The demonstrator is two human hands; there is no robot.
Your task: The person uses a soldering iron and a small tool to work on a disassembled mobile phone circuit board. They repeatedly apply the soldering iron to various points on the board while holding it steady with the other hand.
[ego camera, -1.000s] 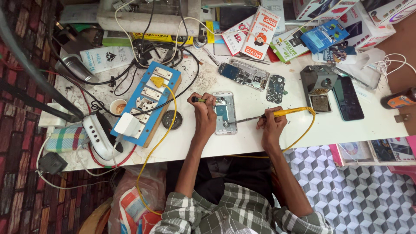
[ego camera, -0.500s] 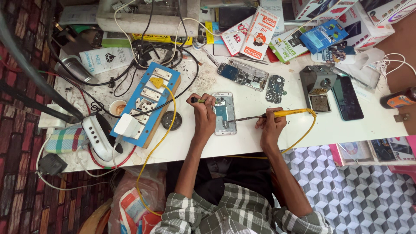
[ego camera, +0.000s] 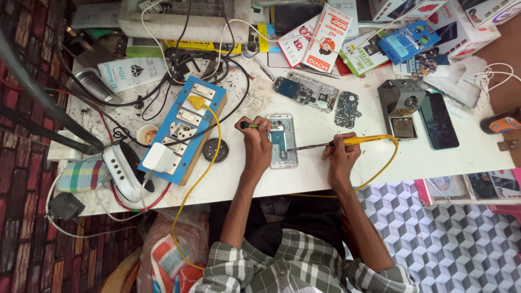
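Note:
An opened phone [ego camera: 283, 140] lies back-up on the white table [ego camera: 304, 176], its board exposed. My left hand [ego camera: 256, 142] rests against the phone's left side, fingers closed on a small dark tool with a yellow-green end. My right hand [ego camera: 340, 154] grips a yellow-handled soldering iron [ego camera: 347, 141]; its metal tip reaches left onto the lower part of the phone. The iron's yellow cord loops off the table edge.
A blue power strip board [ego camera: 183, 130] with plugs lies left, beside a small cup [ego camera: 146, 134] and a round tin [ego camera: 215, 150]. Another opened phone [ego camera: 305, 91], a circuit board [ego camera: 346, 108], a soldering stand [ego camera: 402, 106], a dark phone [ego camera: 438, 120] and boxes crowd the back.

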